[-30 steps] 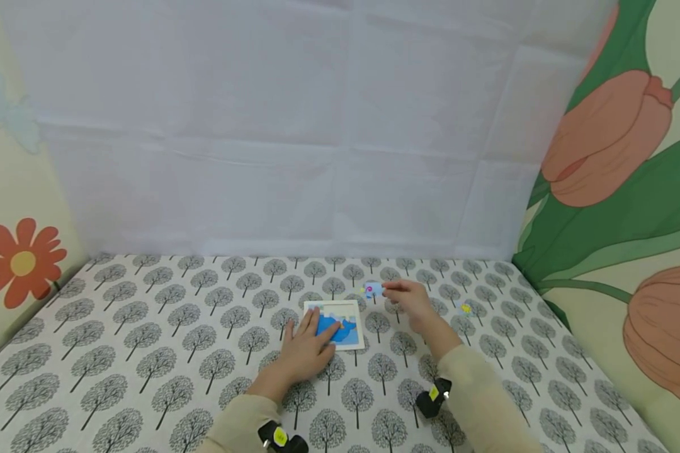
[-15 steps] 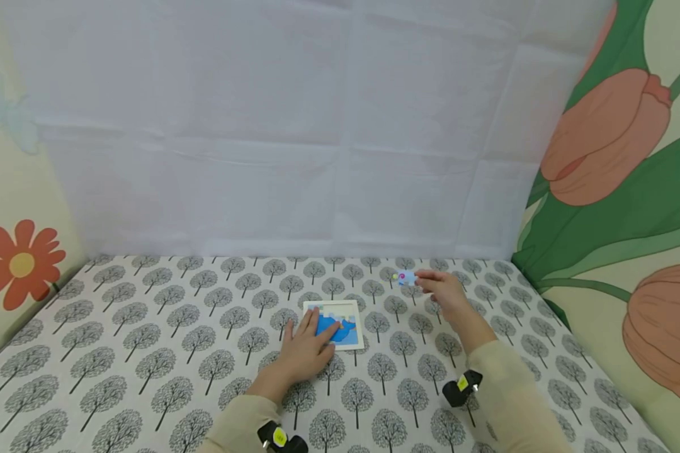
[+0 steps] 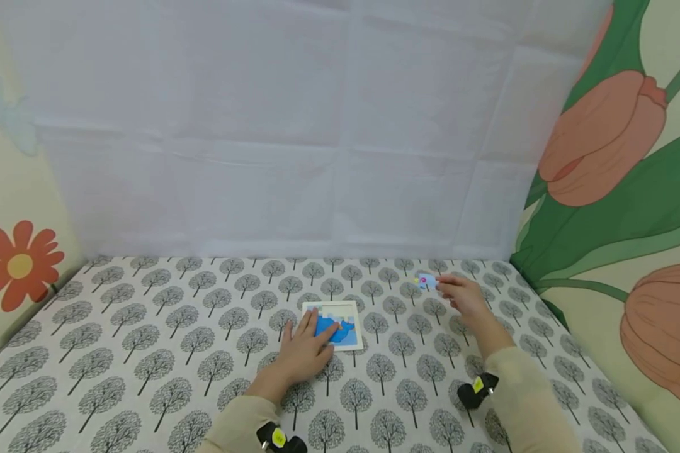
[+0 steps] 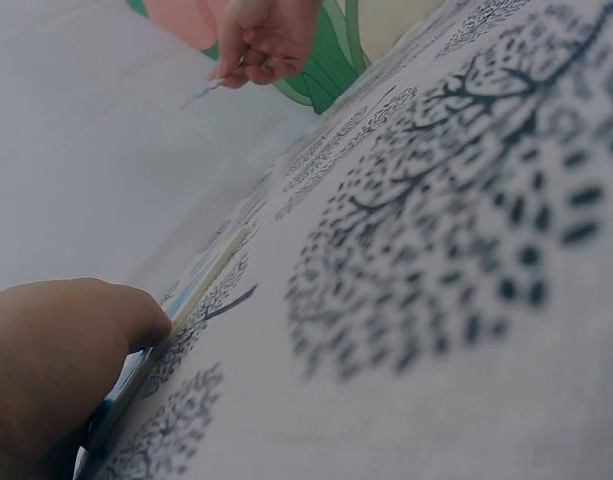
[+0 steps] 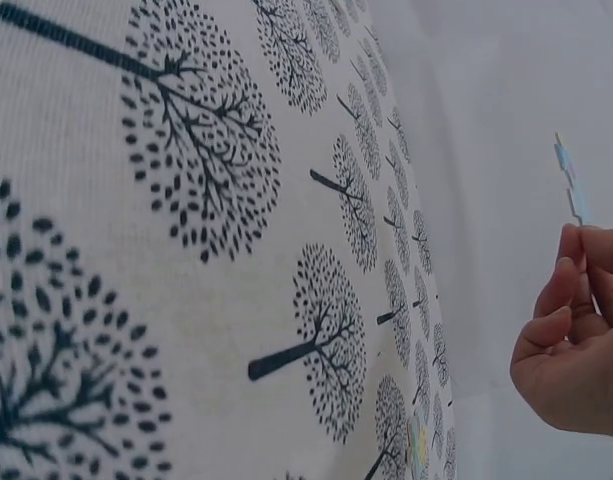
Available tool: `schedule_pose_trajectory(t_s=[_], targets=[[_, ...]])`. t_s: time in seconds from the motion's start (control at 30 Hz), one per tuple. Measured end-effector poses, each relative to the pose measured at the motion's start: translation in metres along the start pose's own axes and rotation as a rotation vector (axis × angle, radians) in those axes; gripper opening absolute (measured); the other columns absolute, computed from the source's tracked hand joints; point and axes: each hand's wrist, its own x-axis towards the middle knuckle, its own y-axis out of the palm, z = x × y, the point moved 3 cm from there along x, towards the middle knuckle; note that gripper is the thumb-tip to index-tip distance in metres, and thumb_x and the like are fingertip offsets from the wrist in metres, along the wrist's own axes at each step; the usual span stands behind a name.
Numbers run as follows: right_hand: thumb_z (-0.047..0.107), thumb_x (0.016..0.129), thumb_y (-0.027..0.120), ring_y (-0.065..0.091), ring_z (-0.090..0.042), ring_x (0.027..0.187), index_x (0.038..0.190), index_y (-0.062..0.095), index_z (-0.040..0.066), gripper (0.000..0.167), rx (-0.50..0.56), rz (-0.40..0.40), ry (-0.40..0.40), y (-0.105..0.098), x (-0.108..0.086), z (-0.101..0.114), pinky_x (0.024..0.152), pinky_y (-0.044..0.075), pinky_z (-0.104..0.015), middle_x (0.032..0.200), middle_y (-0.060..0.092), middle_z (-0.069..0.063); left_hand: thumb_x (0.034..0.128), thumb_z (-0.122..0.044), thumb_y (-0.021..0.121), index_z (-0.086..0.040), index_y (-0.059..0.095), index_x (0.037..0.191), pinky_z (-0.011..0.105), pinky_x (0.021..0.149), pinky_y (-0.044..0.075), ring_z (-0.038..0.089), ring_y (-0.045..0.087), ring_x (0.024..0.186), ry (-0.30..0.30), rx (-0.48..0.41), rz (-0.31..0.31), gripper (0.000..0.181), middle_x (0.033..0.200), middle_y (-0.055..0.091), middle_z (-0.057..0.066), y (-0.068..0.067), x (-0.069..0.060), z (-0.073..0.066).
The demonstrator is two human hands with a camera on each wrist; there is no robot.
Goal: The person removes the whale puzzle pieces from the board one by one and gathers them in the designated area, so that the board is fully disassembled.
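Note:
A white-framed puzzle board point(image 3: 358, 324) with a blue whale picture lies flat on the cloth. My left hand point(image 3: 304, 352) rests on its left part with spread fingers, covering some of the picture; the thumb also shows at the board's edge in the left wrist view. Raised to the right of the board, my right hand point(image 3: 463, 296) pinches a flat light-blue puzzle piece point(image 3: 429, 281) with a pink swirl and a yellow end. Edge-on in the right wrist view, that puzzle piece point(image 5: 573, 185) sticks out beyond the fingertips, clear of the cloth.
A small yellow piece point(image 5: 418, 450) lies on the cloth near the right hand, hidden in the head view. The tree-print tablecloth point(image 3: 164, 352) covers the table. Behind it hangs a white sheet point(image 3: 294, 157).
My right hand has moved to the right, away from the board, carrying the light-blue puzzle piece. The small yellow piece has become hidden in the head view. The left hand stays put.

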Motion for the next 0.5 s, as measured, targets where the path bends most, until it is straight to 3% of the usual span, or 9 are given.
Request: schedule_pose_trajectory(t_s=[0.23, 0.5], targets=[[0.012, 0.083, 0.057, 0.050, -0.018, 0.078, 0.105, 0.059, 0.004, 0.023, -0.008, 0.016, 0.022, -0.013, 0.002, -0.010, 0.065, 0.037, -0.031, 0.077, 0.056, 0.008, 0.0903, -0.028, 0.039, -0.016, 0.041, 0.131, 0.057, 0.094, 0.003, 0.035, 0.008, 0.126, -0.006, -0.001, -0.007, 0.042, 0.138, 0.014, 0.025, 0.000, 0.000, 0.001], [0.011, 0.085, 0.054, 0.049, -0.010, 0.067, 0.115, 0.051, -0.004, 0.034, -0.015, 0.030, 0.059, -0.021, 0.006, -0.021, 0.058, 0.037, -0.024, 0.076, 0.057, 0.007, 0.0903, -0.028, 0.040, -0.016, 0.041, 0.131, 0.057, 0.094, 0.003, 0.035, 0.008, 0.126, 0.000, -0.003, -0.014, 0.042, 0.138, 0.014, 0.025, 0.000, 0.001, 0.000]])
